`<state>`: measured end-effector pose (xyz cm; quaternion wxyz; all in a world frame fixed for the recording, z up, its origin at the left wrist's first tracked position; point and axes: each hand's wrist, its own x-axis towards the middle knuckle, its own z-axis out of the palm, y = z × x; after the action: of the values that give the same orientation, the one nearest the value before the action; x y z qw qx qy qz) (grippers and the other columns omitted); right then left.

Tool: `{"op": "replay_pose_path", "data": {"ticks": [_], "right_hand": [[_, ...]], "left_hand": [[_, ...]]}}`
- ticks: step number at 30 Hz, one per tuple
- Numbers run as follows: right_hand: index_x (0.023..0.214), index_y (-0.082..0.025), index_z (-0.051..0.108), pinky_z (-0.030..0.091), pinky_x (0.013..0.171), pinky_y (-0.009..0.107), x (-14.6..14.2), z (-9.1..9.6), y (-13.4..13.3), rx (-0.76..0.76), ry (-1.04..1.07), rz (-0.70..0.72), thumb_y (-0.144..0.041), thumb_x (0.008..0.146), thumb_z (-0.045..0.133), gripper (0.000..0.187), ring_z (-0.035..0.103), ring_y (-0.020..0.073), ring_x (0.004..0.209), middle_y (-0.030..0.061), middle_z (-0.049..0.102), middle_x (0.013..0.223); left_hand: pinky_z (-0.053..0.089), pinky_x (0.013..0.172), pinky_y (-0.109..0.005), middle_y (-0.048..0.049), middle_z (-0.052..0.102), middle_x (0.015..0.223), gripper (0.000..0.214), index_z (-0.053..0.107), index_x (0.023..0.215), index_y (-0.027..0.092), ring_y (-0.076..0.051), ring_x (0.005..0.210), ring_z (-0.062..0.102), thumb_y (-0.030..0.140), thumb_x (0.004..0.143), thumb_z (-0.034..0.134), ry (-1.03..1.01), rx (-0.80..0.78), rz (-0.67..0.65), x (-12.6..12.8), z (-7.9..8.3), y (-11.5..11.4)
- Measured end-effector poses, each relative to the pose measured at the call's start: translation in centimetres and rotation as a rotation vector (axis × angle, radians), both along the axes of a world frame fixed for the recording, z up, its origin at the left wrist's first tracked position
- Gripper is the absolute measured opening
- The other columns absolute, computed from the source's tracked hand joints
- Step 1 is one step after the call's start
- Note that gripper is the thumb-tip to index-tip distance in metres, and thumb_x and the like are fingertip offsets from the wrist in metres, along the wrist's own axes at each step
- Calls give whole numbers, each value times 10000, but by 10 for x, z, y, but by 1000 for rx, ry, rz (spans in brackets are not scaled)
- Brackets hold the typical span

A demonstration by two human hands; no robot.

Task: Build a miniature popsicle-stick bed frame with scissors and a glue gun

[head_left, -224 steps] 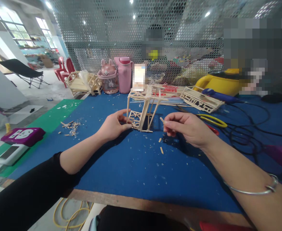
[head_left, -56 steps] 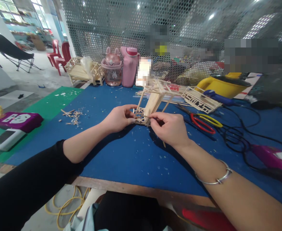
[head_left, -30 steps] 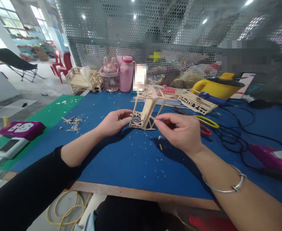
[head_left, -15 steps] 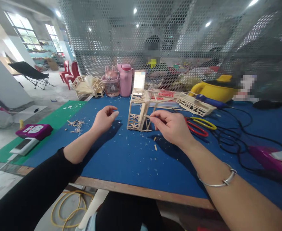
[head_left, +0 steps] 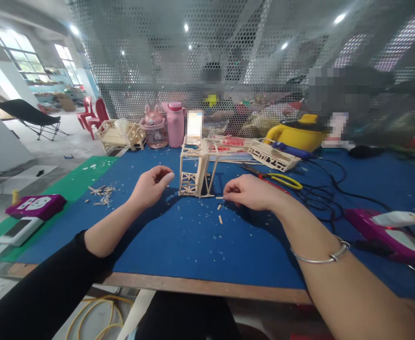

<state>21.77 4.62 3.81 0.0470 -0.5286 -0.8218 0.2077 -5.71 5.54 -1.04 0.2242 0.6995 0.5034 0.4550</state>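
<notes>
A small tower-like frame of thin wooden sticks (head_left: 199, 174) stands upright on the blue mat. My left hand (head_left: 152, 186) hovers left of it, fingers loosely curled, thumb apart from the index finger and nothing between them. To the right of the frame's base, my right hand (head_left: 248, 191) is closed in a pinch low over the mat. A short wooden strip (head_left: 220, 198) sticks out from its fingertips. Two loose wood bits, one of them a pale sliver (head_left: 220, 219), lie just in front of that hand.
Wood scraps (head_left: 103, 193) are heaped at left. Behind stand a pink bottle (head_left: 175, 126), a lit phone (head_left: 194, 126) and a wooden stick model (head_left: 274, 156). Scissors with a yellow handle loop (head_left: 285, 180), black cables (head_left: 330, 189) and a purple power strip (head_left: 370, 231) lie at right.
My right hand has come down from the frame's side to the mat, where a short strip now shows at its fingertips. My left hand stays beside the frame. The view has shifted slightly.
</notes>
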Motion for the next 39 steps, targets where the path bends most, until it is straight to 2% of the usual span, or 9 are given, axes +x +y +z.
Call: {"op": "replay_pose_path", "data": {"ticks": [4,11,15,20,24,32,35,37,39], "right_hand": [[719,-188,671,359,499,215,7,-3,5,-37,-24,26,-297,722,527,180,547,111,538,3,656,617],[738,-191,682,344,492,215,7,-10,8,-5,-64,-14,-307,702,572,164,535,110,536,7,660,644],[791,-204,688,360,526,210,7,-4,3,8,13,57,-285,673,604,166,537,113,584,-1,645,663],[788,-203,703,354,496,194,-4,0,-8,-186,81,255,-269,611,669,191,480,90,536,-38,569,600],[672,-186,675,320,465,203,-13,-7,-10,-153,52,264,-272,637,653,95,456,91,509,-31,558,559],[680,-188,670,352,505,223,-14,-9,-6,-137,20,258,-310,726,558,171,504,114,544,-5,623,611],[760,-198,683,389,543,228,-4,-2,-4,-150,85,216,-346,743,551,199,548,124,588,-2,660,671],[795,-198,674,406,567,244,9,2,2,-22,148,96,-378,750,551,222,563,137,619,12,672,712],[769,-195,659,408,574,269,24,5,9,187,174,-81,-390,753,551,224,563,153,622,30,668,708]], "left_hand": [[363,556,-220,13,541,669,316,600,863,157,-102,588,446,455,802,516,0,0,27,-1,0,0],[336,527,-212,30,477,572,289,612,740,146,-90,537,393,404,812,504,68,169,115,5,7,-14],[336,525,-213,33,470,563,308,621,757,148,-93,532,394,414,826,482,92,148,101,7,6,-15],[328,501,-220,38,448,540,354,619,763,159,-99,507,392,463,833,453,73,94,116,4,2,-10],[335,509,-226,37,457,534,384,628,761,161,-107,512,416,483,838,434,85,76,119,4,3,-10],[319,505,-223,43,432,528,390,634,745,149,-94,509,385,485,827,452,51,73,128,3,3,-8],[319,499,-227,41,441,529,366,630,743,149,-92,503,380,469,822,470,28,62,121,1,2,-8],[351,522,-233,26,498,583,330,637,805,150,-98,537,422,453,806,507,6,66,87,2,3,-8],[402,579,-246,-7,576,698,328,638,932,148,-114,614,491,428,787,546,-34,65,35,6,4,-9]]}}
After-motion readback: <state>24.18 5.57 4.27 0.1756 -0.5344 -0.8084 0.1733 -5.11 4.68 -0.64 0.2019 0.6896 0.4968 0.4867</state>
